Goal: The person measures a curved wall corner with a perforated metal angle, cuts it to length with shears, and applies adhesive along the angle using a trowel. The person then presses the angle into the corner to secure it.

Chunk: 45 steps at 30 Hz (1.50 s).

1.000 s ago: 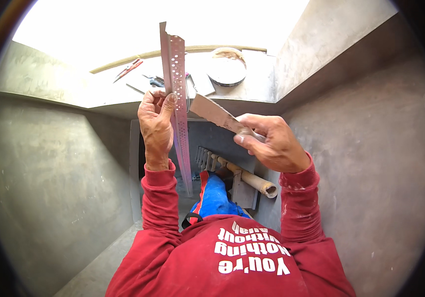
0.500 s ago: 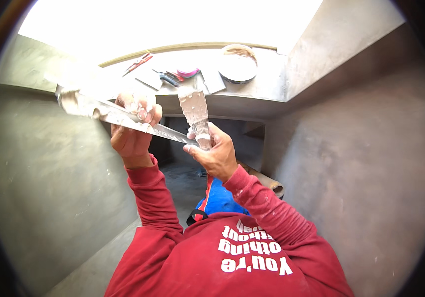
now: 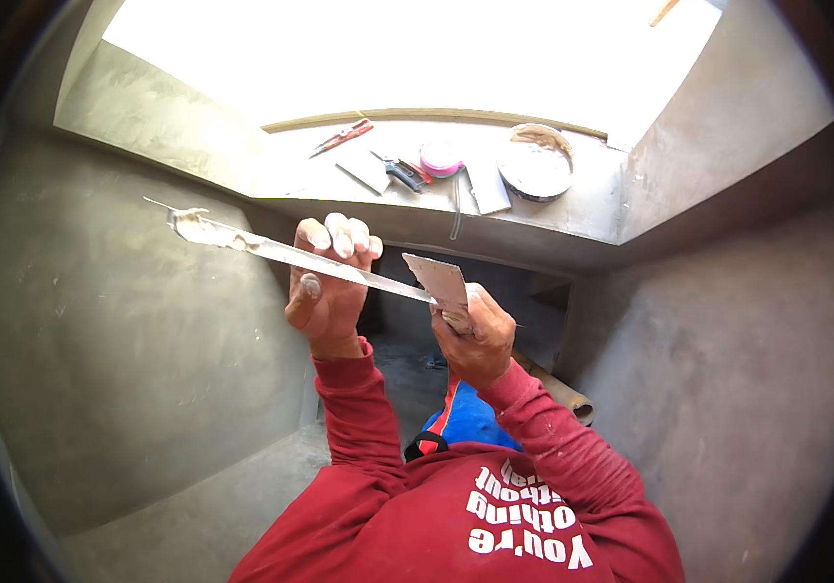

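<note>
My right hand (image 3: 480, 340) is closed round a putty knife (image 3: 436, 277), its broad blade tilted up and left and smeared with putty. From beside the knife in that hand, a long, thin, pale strip (image 3: 286, 255) reaches up and to the left. A thick lump of whitish putty (image 3: 201, 229) clings to its far end. Behind the strip is my left hand (image 3: 334, 291), fingers apart and thumb spread, fingertips whitened. The strip crosses in front of its palm; whether they touch I cannot tell.
On the bright window ledge (image 3: 291, 175) lie red-handled pliers (image 3: 342, 138), a dark utility knife (image 3: 402, 175), a pink roll of tape (image 3: 441, 159), flat plates (image 3: 487, 188) and a tub of putty (image 3: 536, 163). Grey plastered walls (image 3: 135, 360) stand both sides. A tube (image 3: 563, 394) lies low at right.
The left hand's fingers have come off the strip and spread. The putty knife has tilted leftward from upright. The view has shifted, so hands and ledge sit farther right.
</note>
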Tool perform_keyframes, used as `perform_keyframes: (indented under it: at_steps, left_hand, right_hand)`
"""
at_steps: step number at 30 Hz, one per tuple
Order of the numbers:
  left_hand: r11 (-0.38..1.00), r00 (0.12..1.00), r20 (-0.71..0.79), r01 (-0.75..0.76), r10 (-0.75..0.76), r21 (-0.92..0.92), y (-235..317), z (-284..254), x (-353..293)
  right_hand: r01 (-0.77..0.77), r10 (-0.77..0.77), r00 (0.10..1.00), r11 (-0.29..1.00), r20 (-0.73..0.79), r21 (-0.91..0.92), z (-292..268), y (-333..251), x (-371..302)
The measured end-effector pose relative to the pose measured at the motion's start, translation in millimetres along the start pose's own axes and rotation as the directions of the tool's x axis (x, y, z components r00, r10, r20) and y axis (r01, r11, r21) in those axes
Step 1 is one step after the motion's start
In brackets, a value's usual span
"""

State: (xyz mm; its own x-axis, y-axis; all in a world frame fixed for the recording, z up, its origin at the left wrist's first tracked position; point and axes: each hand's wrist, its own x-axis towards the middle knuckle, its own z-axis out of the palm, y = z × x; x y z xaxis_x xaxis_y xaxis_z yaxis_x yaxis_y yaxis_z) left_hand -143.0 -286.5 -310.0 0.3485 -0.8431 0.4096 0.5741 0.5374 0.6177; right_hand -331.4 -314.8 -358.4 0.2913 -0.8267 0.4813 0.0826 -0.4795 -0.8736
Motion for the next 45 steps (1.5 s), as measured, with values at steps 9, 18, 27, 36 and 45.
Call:
perform_keyframes:
  at_steps: [9,18,27,36,45]
  left_hand:
    - [0.765,0.89,-0.279,0.454,-0.362,0.456,-17,-4,-55]
    - [0.751,0.931,-0.263,0.361,-0.254,0.553,-33,-24,-55]
    - [0.84,0.89,-0.308,0.431,-0.337,0.328,-123,-38,-26]
    - [0.768,0.821,-0.376,0.552,-0.43,0.325,-209,-65,10]
    - [0.734,0.818,-0.476,0.535,-0.324,0.419,-248,-74,30]
  right_hand:
    - [-0.131,0.125,0.989,0.988,0.077,0.083,-5,0,3]
    - [-0.328,0.457,0.882,0.769,0.114,-0.55,-115,72,97]
    - [-0.219,0.889,0.389,0.344,0.241,-0.913,-157,149,171]
    - [-0.27,0.959,0.225,0.229,0.17,-0.935,-158,160,207]
    - [-0.337,0.951,0.178,0.302,0.255,-0.892,-164,161,210]
